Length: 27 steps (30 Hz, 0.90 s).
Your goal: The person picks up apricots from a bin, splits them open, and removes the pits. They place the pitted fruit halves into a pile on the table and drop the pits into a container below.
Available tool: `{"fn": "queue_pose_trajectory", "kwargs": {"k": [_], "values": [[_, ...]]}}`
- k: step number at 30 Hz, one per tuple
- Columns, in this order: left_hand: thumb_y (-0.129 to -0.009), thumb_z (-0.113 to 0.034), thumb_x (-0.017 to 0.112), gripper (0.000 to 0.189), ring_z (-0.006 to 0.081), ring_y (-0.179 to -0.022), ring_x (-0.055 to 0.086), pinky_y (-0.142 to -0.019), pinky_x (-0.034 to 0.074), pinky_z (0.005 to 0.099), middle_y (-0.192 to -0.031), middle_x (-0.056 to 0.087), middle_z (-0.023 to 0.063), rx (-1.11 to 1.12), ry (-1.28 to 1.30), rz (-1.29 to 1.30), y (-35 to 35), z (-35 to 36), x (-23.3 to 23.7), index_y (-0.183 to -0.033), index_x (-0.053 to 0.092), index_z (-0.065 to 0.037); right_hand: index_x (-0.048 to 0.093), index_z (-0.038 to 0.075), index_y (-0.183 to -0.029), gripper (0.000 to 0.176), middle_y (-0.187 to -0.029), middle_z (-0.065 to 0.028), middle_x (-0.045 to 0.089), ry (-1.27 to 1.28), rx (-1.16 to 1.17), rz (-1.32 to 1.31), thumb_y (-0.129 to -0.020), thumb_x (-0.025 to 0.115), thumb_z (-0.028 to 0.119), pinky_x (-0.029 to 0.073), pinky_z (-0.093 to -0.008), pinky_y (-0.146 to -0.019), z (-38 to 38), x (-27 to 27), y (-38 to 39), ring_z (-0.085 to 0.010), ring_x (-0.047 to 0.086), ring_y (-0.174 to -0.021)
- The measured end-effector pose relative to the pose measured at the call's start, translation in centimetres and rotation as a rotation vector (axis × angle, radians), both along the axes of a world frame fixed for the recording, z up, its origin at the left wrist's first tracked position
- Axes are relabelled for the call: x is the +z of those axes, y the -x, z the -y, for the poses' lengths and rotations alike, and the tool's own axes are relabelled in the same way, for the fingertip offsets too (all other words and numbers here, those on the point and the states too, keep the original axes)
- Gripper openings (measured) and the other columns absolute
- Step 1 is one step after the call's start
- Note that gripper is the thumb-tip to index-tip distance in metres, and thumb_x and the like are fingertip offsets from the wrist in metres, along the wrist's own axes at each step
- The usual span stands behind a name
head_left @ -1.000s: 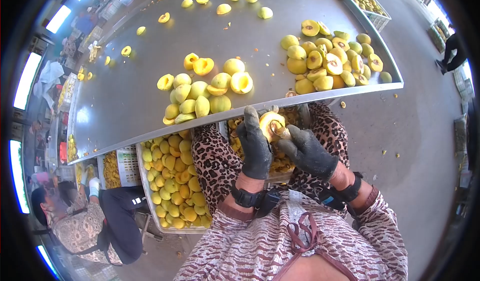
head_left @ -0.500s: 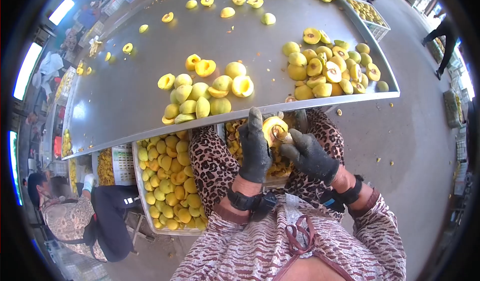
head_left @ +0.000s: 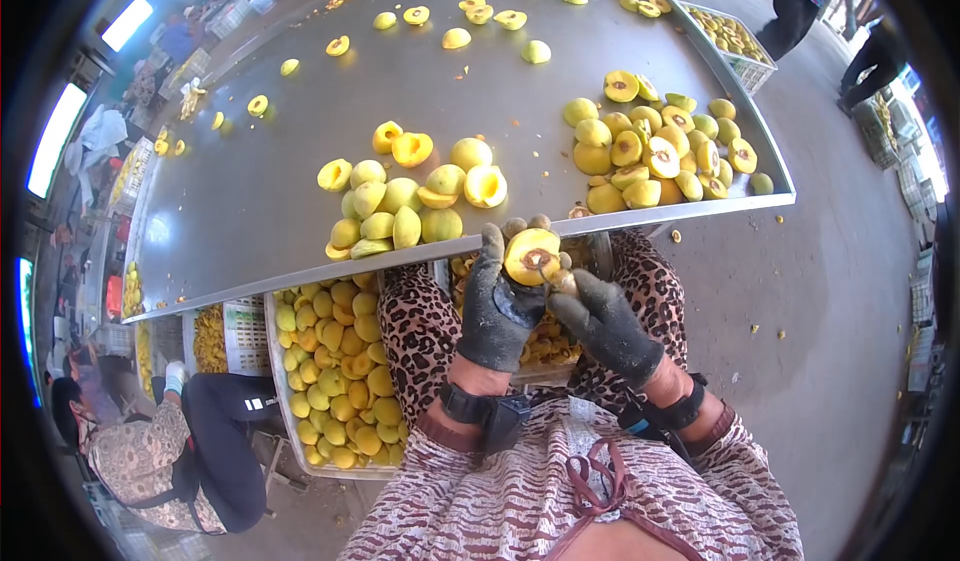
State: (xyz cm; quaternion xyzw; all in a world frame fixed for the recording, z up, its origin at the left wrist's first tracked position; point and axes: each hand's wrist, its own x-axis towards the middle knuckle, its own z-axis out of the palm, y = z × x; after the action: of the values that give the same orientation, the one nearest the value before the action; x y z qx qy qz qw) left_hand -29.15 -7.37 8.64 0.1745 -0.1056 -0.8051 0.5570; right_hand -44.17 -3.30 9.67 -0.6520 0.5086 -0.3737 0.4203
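Observation:
My left hand (head_left: 500, 306), in a dark grey glove, is closed around a yellow peach half (head_left: 530, 251) just off the table's near edge. The cut face with its brown centre points up toward me. In my gloved right hand (head_left: 612, 329) is a small pitting tool (head_left: 563, 281) with a pale handle, held between thumb and fingers. Its thin metal end touches or nearly touches the cut face; the exact contact is too small to tell. Below my hands, a container (head_left: 545, 373) between my knees holds orange-yellow scraps, partly hidden.
The metal table (head_left: 330, 201) has a raised rim. Pitted halves (head_left: 410, 149) lie near its front; halves with pits (head_left: 662, 157) are heaped at right. A crate of peaches (head_left: 285, 401) stands by my left leg. A seated co-worker (head_left: 165, 451) is at left; people stand at upper right.
Both hands have shifted slightly left. The peach half now shows its brown centre more openly, with the tool at its lower right. At upper right, a standing person has come further into view.

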Motion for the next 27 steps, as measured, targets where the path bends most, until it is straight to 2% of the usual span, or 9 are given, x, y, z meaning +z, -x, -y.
{"fn": "queue_pose_trajectory", "kwargs": {"k": [2,10,12,15,17,19,20,23,27], "values": [[-0.103,-0.035,0.045,0.04,0.0229,-0.113,0.059,-0.096,0.051,0.0364,-0.123,0.059,0.0146,-0.019,0.059,-0.064,0.4,-0.1,0.4,-0.122,0.055,-0.002,0.061,-0.003,-0.092,0.018,-0.075,-0.0052,0.059,-0.301,-0.02,0.34,-0.093,0.06,0.015,0.045,-0.0317,-0.062,-0.7,0.4,-0.6,-0.0082,0.051,-0.073],[-0.102,-0.028,0.047,0.037,0.0277,-0.113,0.059,-0.101,0.048,0.0409,-0.123,0.059,0.0166,-0.029,0.012,0.033,0.5,-0.3,-0.6,-0.124,0.054,0.001,0.059,-0.004,-0.091,0.018,-0.07,-0.006,0.056,-0.184,-0.145,0.245,-0.092,0.06,0.014,0.043,-0.0306,-0.059,-1.3,-1.0,-0.4,-0.0091,0.049,-0.067],[-0.102,-0.034,0.046,0.038,0.0438,-0.115,0.055,-0.096,0.05,0.0534,-0.123,0.057,0.0206,-0.126,-0.023,-0.139,0.4,-0.2,-1.2,-0.123,0.052,-0.002,0.058,-0.004,-0.09,0.018,-0.069,-0.006,0.055,-0.233,-0.177,0.335,-0.092,0.06,0.014,0.043,-0.0304,-0.059,-1.4,-1.3,-0.6,-0.0093,0.048,-0.066],[-0.102,-0.035,0.045,0.036,0.0458,-0.115,0.055,-0.094,0.051,0.0559,-0.123,0.057,0.0209,-0.114,-0.011,-0.155,0.6,0.2,-2.6,-0.118,0.054,-0.004,0.058,-0.004,-0.091,0.018,-0.07,-0.0063,0.055,-0.306,-0.157,0.359,-0.092,0.059,0.014,0.043,-0.0302,-0.059,-1.3,-1.4,-1.0,-0.0093,0.049,-0.067],[-0.102,-0.035,0.045,0.037,0.042,-0.113,0.056,-0.095,0.051,0.0534,-0.12,0.058,0.0194,-0.094,-0.016,-0.161,0.9,0.2,-2.4,-0.117,0.054,-0.002,0.058,-0.004,-0.092,0.018,-0.071,-0.0068,0.057,-0.227,-0.201,0.448,-0.093,0.059,0.014,0.044,-0.03,-0.059,-1.5,-1.1,-1.5,-0.0092,0.05,-0.068],[-0.102,-0.034,0.045,0.037,0.0377,-0.109,0.058,-0.095,0.052,0.0511,-0.115,0.059,0.0179,0.072,0.171,0.214,1.6,0.0,-1.3,-0.114,0.055,0.0,0.058,-0.003,-0.092,0.018,-0.072,-0.0069,0.058,-0.208,-0.218,0.403,-0.093,0.059,0.014,0.044,-0.0299,-0.06,-1.5,-0.5,-1.6,-0.0091,0.05,-0.068],[-0.103,-0.033,0.043,0.037,0.0272,-0.097,0.064,-0.088,0.056,0.0383,-0.107,0.061,0.0155,0.091,0.153,0.215,1.9,-0.3,-0.5,-0.114,0.054,0.001,0.058,-0.003,-0.093,0.017,-0.073,-0.007,0.058,-0.183,-0.241,0.359,-0.093,0.059,0.014,0.044,-0.0297,-0.06,-1.4,-0.3,-1.7,-0.0089,0.05,-0.068],[-0.104,-0.03,0.039,0.037,0.026,-0.097,0.064,-0.086,0.056,0.0383,-0.107,0.062,0.0152,0.094,0.116,-0.008,2.0,-0.2,-0.5,-0.111,0.056,0.001,0.058,-0.003,-0.093,0.017,-0.073,-0.0072,0.059,-0.229,-0.229,0.406,-0.093,0.059,0.014,0.045,-0.03,-0.06,-1.3,-0.1,-2.1,-0.0089,0.05,-0.068],[-0.102,-0.036,0.043,0.04,0.0315,-0.098,0.062,-0.087,0.055,0.0444,-0.105,0.061,0.0152,0.165,0.093,0.132,1.9,0.0,-0.6,-0.108,0.057,0.001,0.058,-0.003,-0.093,0.016,-0.073,-0.0072,0.059,-0.159,-0.193,0.482,-0.093,0.058,0.013,0.045,-0.0308,-0.06,-1.7,-0.9,-2.6,-0.0091,0.051,-0.068]]}}
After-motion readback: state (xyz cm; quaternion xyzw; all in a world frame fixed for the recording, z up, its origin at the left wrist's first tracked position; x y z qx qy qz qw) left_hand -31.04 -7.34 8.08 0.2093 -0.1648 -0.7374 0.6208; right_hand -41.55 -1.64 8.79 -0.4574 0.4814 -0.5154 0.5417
